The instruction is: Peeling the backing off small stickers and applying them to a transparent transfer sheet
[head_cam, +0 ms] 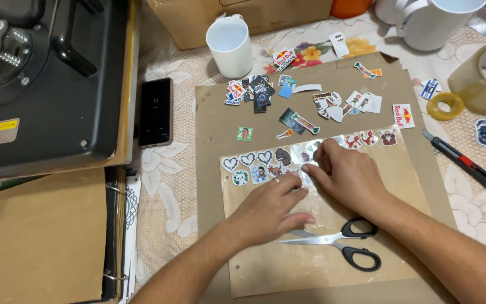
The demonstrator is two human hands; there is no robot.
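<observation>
My left hand (pixel 271 205) and my right hand (pixel 344 171) rest together on a clear plastic sheet (pixel 400 186) that lies on brown paper. Their fingertips meet over a row of small cut-out stickers (pixel 254 166) stuck along the sheet's top edge, with heart shapes at the left and small figures at the right. Whether the fingers pinch one sticker is hidden. Black-handled scissors (pixel 344 245) lie open on the sheet just below my hands. Several loose cut-outs (pixel 260 93) are scattered above the sheet.
A white mug (pixel 230 45) stands at the back, a second white mug (pixel 434 22) at the right. A dark phone (pixel 155 111) lies beside a black press machine (pixel 40 79). A red-black utility knife (pixel 468 166), tape rolls (pixel 444 105), a cardboard box (pixel 192 19) and a ring binder (pixel 40 242) surround the paper.
</observation>
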